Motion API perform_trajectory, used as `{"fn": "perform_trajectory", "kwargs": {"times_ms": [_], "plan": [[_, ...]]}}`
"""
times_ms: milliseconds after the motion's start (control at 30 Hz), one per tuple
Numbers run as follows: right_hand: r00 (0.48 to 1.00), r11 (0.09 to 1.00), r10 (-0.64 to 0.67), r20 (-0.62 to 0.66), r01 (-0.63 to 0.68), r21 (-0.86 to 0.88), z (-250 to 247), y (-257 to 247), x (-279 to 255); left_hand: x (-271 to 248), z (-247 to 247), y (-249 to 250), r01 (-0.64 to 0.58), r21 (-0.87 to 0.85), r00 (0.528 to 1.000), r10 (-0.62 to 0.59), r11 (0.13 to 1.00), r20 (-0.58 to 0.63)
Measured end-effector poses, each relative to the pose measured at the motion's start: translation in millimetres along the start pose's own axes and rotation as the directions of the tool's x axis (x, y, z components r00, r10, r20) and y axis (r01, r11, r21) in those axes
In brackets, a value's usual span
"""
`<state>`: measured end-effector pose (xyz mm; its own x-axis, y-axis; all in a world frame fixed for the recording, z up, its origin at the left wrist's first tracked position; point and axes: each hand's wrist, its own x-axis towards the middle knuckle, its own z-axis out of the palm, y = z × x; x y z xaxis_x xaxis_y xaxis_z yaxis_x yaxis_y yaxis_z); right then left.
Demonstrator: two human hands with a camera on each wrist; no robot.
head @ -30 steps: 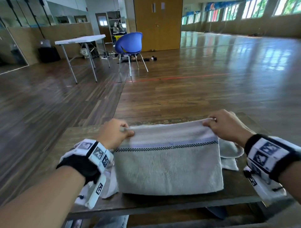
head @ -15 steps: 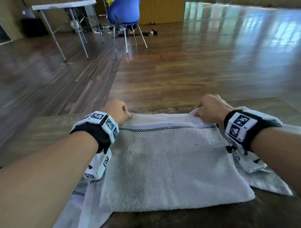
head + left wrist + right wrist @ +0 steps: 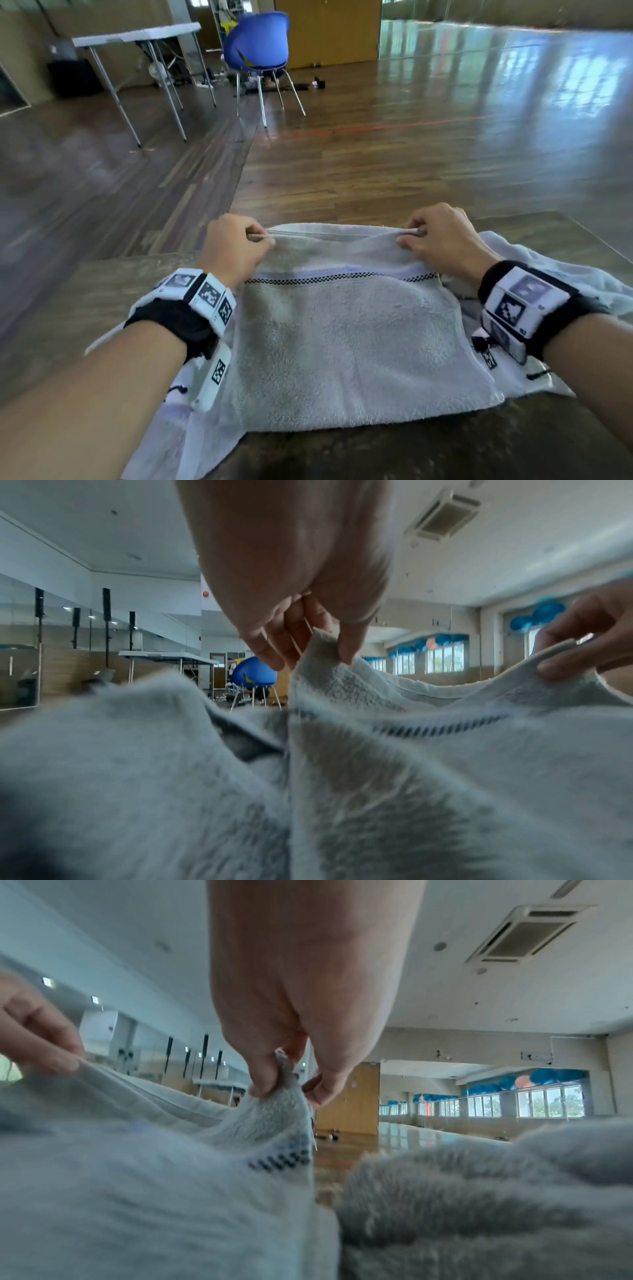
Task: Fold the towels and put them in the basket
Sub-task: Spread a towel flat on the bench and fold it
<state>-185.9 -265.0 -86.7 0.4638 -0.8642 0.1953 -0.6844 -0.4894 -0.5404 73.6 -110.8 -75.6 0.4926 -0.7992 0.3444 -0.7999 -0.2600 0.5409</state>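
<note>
Your left hand (image 3: 236,246) and right hand (image 3: 442,240) each pinch 1 far corner of the fluffy grey rectangular towel (image 3: 342,342), checker-banded, lying on the dark worn table (image 3: 102,291).

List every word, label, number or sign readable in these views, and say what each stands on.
No readable text in any view.
Left wrist band: black-and-white square marker patterns only, no letters.
Right wrist band: the same kind of markers; small marks beside them too blurred to read.
Towel: a checkered stripe, no label visible.
</note>
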Motion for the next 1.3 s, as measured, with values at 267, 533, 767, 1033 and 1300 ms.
{"fn": "perform_trajectory", "kwargs": {"times_ms": [267,533,767,1033,1300], "plan": [[0.958,0.935,-0.193,-0.21,0.245,0.257,-45,-42,-99,-61,-69,13,0.08,0.419,0.827,-0.295,0.904,0.479],[0.908,0.802,-0.345,-0.239,0.417,0.428,-41,-37,-159,-97,-59,110,-0.191,-0.13,0.88,0.228,0.973,0.417],[0.924,0.732,-0.198,-0.327,0.361,0.578,-58,-7,-169,-111,-15,169,-0.131,-0.315,0.833,0.276,0.94,0.479],[0.923,0.755,-0.132,-0.362,0.33,0.567,-77,10,-169,-109,-2,196,0.094,-0.431,0.814,0.18,0.898,0.553],[0.914,0.717,-0.163,-0.372,0.368,0.591,-79,8,-171,-112,-6,204,0.184,-0.458,0.831,0.111,0.87,0.545]]}}
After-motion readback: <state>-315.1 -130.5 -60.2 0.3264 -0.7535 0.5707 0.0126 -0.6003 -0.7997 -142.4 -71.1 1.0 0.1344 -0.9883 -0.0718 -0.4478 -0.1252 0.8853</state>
